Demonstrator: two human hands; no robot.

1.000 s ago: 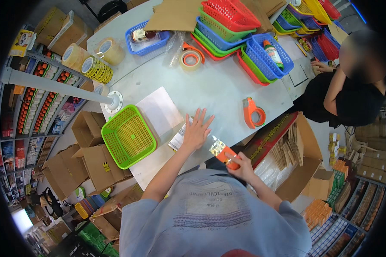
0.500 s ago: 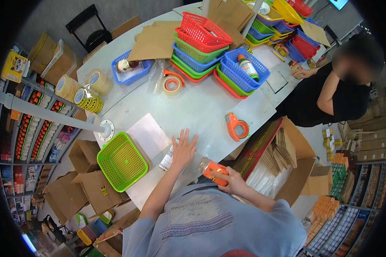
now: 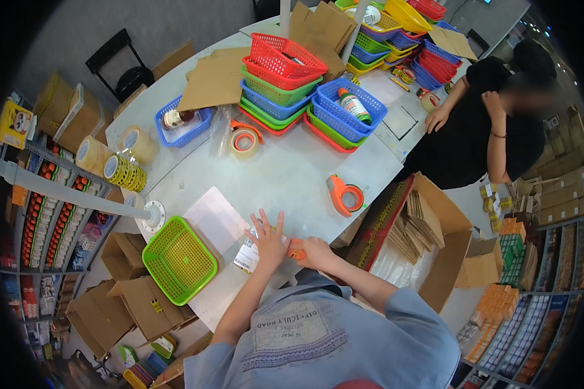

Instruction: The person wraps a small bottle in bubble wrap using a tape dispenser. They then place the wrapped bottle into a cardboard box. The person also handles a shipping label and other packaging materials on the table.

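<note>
My left hand [image 3: 269, 245] lies with fingers spread on a small package with a white printed label [image 3: 247, 253], pressing it to the table near my body; much of the package is hidden under the palm. Closed around an orange tape dispenser [image 3: 296, 249], my right hand [image 3: 316, 253] holds it right beside the left hand, at the package's right side. The front of that dispenser is mostly covered by the hands. A white sheet [image 3: 213, 217] lies just beyond the package, and a green basket [image 3: 180, 260] stands to its left.
A second orange tape dispenser [image 3: 345, 196] rests on the right of the table [image 3: 292, 175]; a third [image 3: 245, 141] lies farther back. Stacked baskets [image 3: 282, 84] and tape rolls [image 3: 128, 172] stand beyond. An open carton [image 3: 448, 259] is at my right. A co-worker [image 3: 480, 123] stands at far right.
My right hand has brought the orange tape dispenser left, up against the left hand and package. The view has shifted slightly. The co-worker's far arm has moved, and the near hand rests lower.
</note>
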